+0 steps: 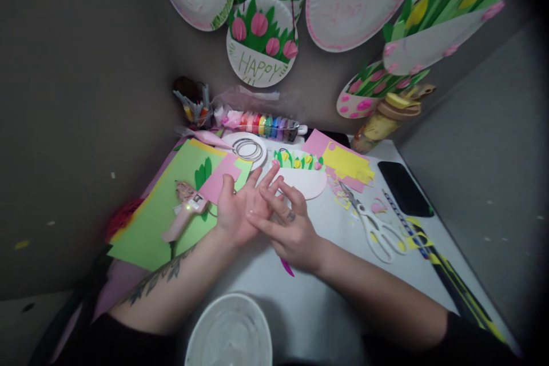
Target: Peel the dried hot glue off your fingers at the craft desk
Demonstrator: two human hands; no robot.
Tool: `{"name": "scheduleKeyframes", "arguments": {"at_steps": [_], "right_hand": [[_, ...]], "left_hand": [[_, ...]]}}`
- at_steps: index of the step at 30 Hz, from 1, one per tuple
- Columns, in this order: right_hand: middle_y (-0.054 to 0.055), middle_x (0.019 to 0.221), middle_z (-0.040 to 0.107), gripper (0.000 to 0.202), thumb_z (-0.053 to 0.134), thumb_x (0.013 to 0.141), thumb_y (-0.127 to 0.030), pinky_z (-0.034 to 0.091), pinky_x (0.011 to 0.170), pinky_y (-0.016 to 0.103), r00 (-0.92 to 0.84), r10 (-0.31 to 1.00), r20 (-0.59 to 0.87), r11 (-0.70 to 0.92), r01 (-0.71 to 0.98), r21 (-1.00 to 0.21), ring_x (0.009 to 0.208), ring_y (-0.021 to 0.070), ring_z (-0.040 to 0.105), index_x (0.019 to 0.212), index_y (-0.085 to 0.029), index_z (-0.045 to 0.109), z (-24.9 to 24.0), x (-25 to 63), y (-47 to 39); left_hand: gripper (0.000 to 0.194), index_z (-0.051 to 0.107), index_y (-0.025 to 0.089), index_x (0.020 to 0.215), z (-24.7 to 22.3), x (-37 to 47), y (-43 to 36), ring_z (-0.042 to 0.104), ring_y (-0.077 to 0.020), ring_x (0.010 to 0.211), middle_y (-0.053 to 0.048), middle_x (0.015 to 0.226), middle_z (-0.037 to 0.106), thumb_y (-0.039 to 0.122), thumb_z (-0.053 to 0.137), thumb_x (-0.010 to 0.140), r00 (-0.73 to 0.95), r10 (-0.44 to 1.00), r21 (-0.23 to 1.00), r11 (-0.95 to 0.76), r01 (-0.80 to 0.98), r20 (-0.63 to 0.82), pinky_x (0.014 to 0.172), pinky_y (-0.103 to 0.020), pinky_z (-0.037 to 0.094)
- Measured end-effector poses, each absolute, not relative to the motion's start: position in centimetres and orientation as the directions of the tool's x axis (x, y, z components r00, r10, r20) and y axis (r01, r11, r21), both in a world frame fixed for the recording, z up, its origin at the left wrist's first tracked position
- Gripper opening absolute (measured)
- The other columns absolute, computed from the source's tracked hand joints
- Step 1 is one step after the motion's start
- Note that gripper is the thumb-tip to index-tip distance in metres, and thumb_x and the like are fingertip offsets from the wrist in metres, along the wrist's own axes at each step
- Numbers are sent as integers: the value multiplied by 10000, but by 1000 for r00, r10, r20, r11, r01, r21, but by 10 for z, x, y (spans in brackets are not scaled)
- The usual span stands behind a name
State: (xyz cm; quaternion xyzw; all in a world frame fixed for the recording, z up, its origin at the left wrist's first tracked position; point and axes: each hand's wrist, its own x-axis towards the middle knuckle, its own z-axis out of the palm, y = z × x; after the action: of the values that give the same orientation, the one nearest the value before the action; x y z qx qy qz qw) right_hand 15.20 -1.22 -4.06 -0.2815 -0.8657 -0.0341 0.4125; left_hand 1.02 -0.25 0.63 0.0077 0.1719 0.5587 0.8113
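Note:
My left hand [242, 209] is turned palm up over the table, fingers spread and nothing in it. Across its palm reaches my right hand [295, 234], fingers apart, with fingertips on the left palm and fingers. Just beyond both hands lies a half-round paper plate craft [304, 182] with green leaves and small yellow and pink flowers; the hands cover its left part. A magenta pointed piece [287, 267] pokes out below my right hand. Left of my left hand, a pink glue gun [186, 211] rests on green paper [141, 240], its small light glowing.
White-handled scissors [375, 226], a dark phone [405, 189] and paper scraps lie at right. A white tub [229, 331] stands at the near edge. Pink and yellow sheets [347, 161], colourful packed rolls [266, 126] and a drink cup [386, 120] are behind. Flower plates [261, 71] hang on the wall.

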Motion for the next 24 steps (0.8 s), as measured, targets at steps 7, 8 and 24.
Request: {"name": "scheduleKeyframes", "arguments": {"at_steps": [7, 8, 24], "right_hand": [[8, 1574, 274, 476, 600, 801, -50, 370, 1099, 519, -474, 467, 746, 839, 504, -205, 1429, 307, 257, 1191, -318, 651, -42, 152, -10], [1, 1575, 270, 484, 601, 802, -60, 369, 1101, 520, -489, 468, 736, 844, 493, -209, 1430, 304, 255, 1201, -332, 643, -42, 152, -10], [55, 1464, 441, 446, 592, 778, -53, 386, 1075, 494, -498, 419, 760, 845, 519, -126, 1385, 298, 321, 1164, -264, 662, -42, 150, -13]], "left_hand": [[745, 401, 200, 1392, 6, 10, -2, 491, -293, 1300, -143, 1472, 452, 712, 206, 888, 307, 911, 231, 373, -899, -277, 959, -448, 477], [736, 384, 200, 1405, 5, 10, -2, 488, -293, 1302, -145, 1470, 454, 702, 217, 893, 314, 910, 228, 378, -897, -272, 962, -455, 475], [707, 378, 219, 1414, 3, 11, 0, 526, -308, 1261, -161, 1439, 483, 685, 251, 897, 307, 891, 198, 385, -901, -335, 967, -504, 464]]}}
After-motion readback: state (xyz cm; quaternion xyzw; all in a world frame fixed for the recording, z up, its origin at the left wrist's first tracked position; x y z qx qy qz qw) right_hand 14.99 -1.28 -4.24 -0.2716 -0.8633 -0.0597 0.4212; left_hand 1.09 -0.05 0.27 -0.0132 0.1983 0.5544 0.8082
